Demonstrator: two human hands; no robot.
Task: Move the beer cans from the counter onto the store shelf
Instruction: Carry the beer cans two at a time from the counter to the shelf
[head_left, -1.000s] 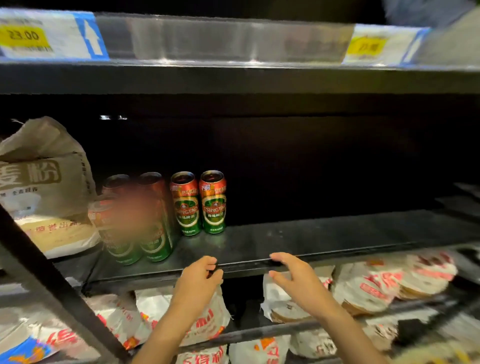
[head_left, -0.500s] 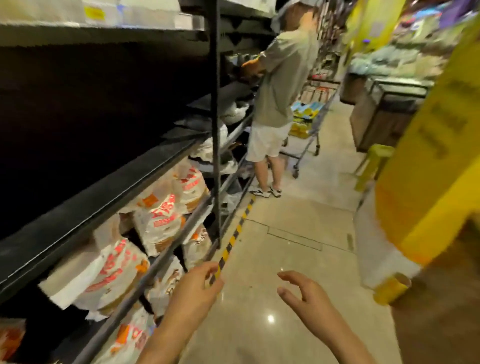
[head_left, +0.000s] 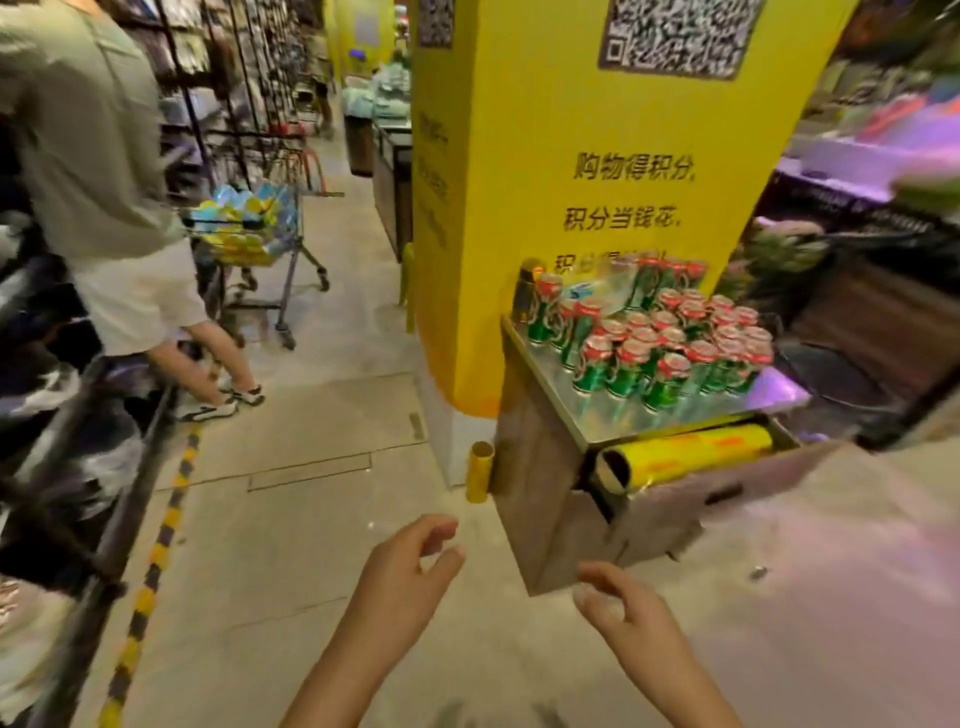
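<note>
Several green-and-red beer cans (head_left: 670, 345) stand clustered on a small metal-topped counter (head_left: 602, 421) in front of a yellow pillar, right of centre. My left hand (head_left: 410, 571) hovers low over the floor with its fingers loosely curled and nothing in it. My right hand (head_left: 623, 608) is beside it, just below the counter's wooden front, fingers apart and holding nothing. Both hands are well short of the cans. The dark store shelf (head_left: 93, 467) runs along the left edge of the view.
A person in a green shirt (head_left: 98, 208) stands at the left by the shelf, with a loaded shopping cart (head_left: 254, 234) behind. The yellow pillar (head_left: 597, 156) rises behind the counter. A yellow roll (head_left: 680, 454) lies under the countertop, and a yellow tube (head_left: 479, 470) stands on the floor.
The view has swung right, from the shelf with its cans, across the aisle, to the counter of cans. Both hands stayed out in front, holding nothing.
</note>
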